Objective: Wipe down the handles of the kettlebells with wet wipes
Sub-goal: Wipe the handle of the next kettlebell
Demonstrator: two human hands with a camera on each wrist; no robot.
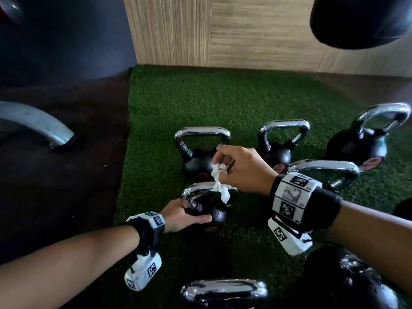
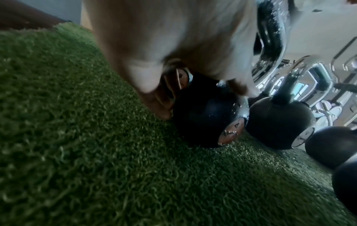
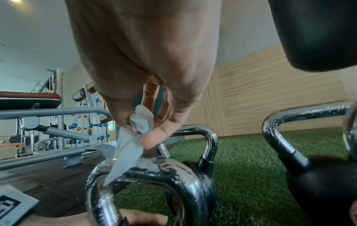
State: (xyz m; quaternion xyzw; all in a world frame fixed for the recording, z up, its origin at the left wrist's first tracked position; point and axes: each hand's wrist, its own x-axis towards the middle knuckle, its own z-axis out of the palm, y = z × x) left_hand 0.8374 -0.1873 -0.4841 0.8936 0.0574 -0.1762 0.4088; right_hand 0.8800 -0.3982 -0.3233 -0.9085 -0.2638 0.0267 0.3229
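A small black kettlebell [image 1: 217, 216] with a chrome handle [image 1: 200, 192] stands on green turf in the head view. My left hand [image 1: 182, 216] grips its body from the left, fingers curled round the ball [image 2: 204, 116]. Above the handle my right hand [image 1: 240, 170] pinches a crumpled white wet wipe [image 1: 219, 181], whose loose end hangs onto the chrome. In the right wrist view the wipe [image 3: 133, 142] trails from thumb and fingers down to the handle [image 3: 154, 169].
Several more chrome-handled kettlebells stand around: behind [image 1: 201, 150], back right [image 1: 281, 143], far right [image 1: 365, 139] and in front [image 1: 223, 292]. A grey machine foot [image 1: 38, 123] lies on the dark floor at left. A wood-panelled wall [image 1: 245, 30] closes the back.
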